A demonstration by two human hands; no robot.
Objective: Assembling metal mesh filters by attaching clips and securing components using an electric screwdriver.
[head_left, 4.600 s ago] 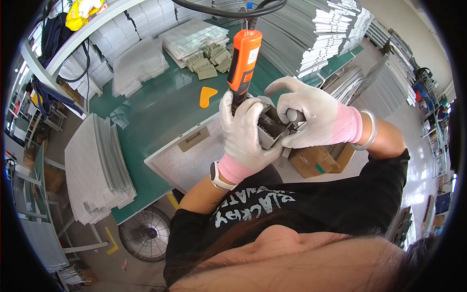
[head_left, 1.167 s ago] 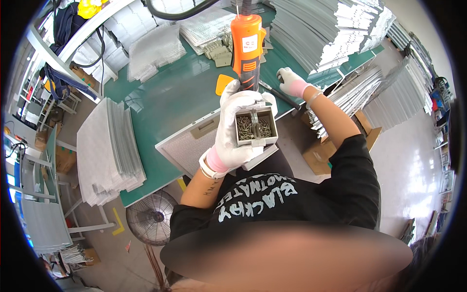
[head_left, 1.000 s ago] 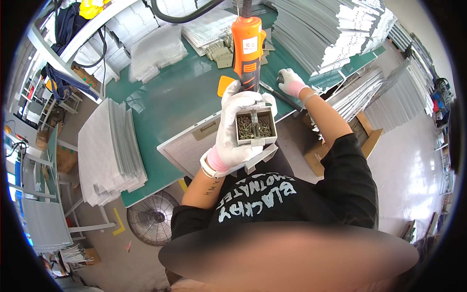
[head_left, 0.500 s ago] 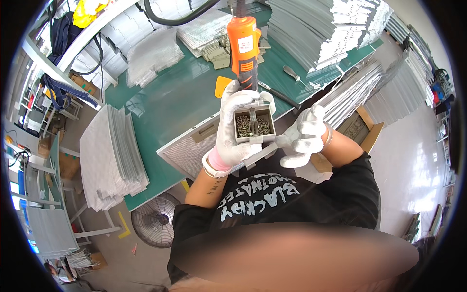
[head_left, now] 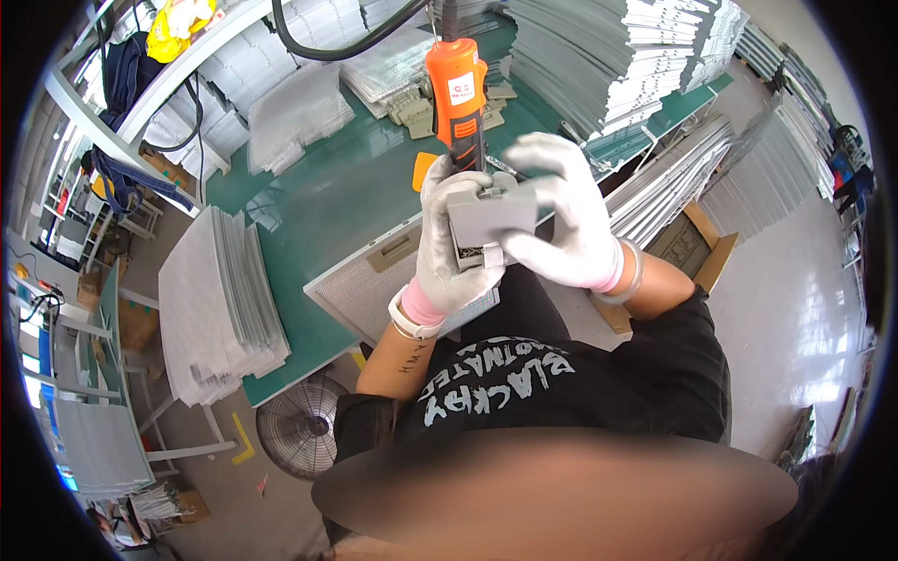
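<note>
In my gloved left hand (head_left: pixel 452 238) is a small grey screw box (head_left: pixel 470 261), gripped from its left side. A grey lid (head_left: pixel 488 221) lies across most of its top, leaving a strip of screws (head_left: pixel 470 252) in sight at the near edge. My gloved right hand (head_left: pixel 571 210) is at the box's right side, fingers curved and spread apart, its thumb against the lid's near right edge. An orange electric screwdriver (head_left: pixel 458 93) hangs upright just beyond the box. Its black nose ends behind my left fingers, so the tip is hidden.
A framed mesh panel (head_left: pixel 360 285) lies on the green table (head_left: pixel 309 201). Stacks of pale sheets stand at the left (head_left: pixel 220 299) and far right (head_left: pixel 589 65). Several beige plates (head_left: pixel 421 114) and an orange piece (head_left: pixel 425 172) lie beyond. A floor fan (head_left: pixel 304 425) stands below left.
The box's lid has swung up over the screws, covering most of them. My right hand has moved left and away from me, up against the box. The left hand keeps its grip.
</note>
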